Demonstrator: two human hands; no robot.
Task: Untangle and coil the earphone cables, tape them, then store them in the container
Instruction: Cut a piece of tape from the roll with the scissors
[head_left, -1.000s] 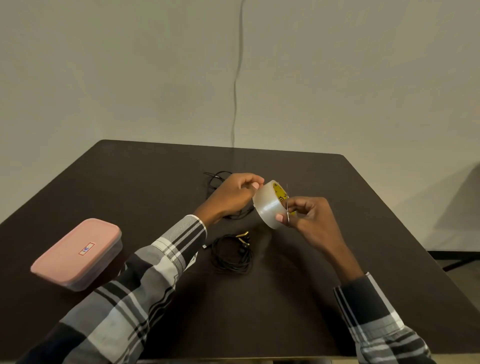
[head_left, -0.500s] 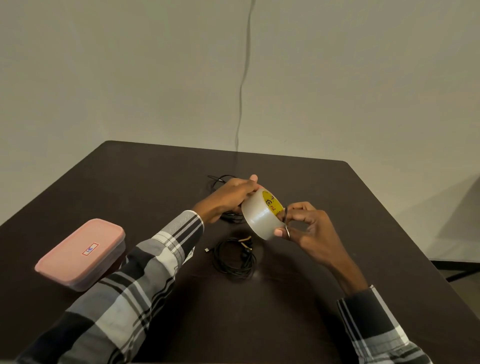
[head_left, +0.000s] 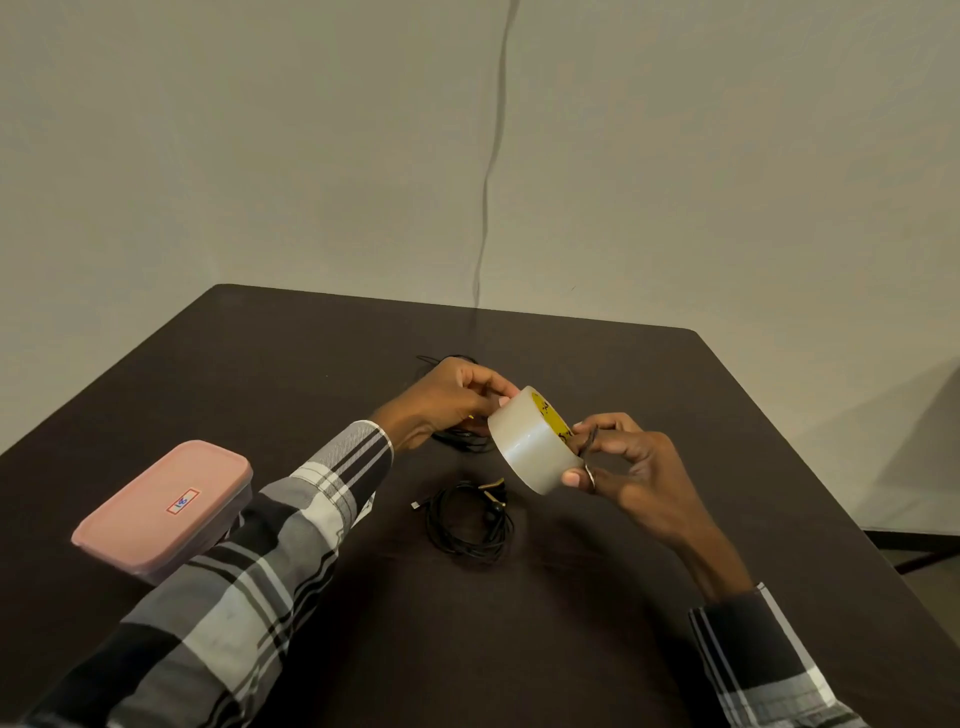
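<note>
- now both hands pinch the clear tape roll (head_left: 530, 441) above the table (head_left: 675, 415) middle — left hand (head_left: 452, 402) far side, right hand (head_left: 618, 462) near side.
- coiled earphones (head_left: 467, 525) lie below; pink container (head_left: 161, 509) by the left edge.

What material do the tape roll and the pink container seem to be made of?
Tape roll: clear glossy plastic film, judging by its translucent sheen; its core looks yellow, maybe card. Container: probably matte plastic, with an opaque pink lid and paler, translucent walls.

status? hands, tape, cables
Both hands, left hand and right hand, grip tape roll above table. Coiled earphone cable untaped below. Pink container lidded. Nothing blocking.
</note>
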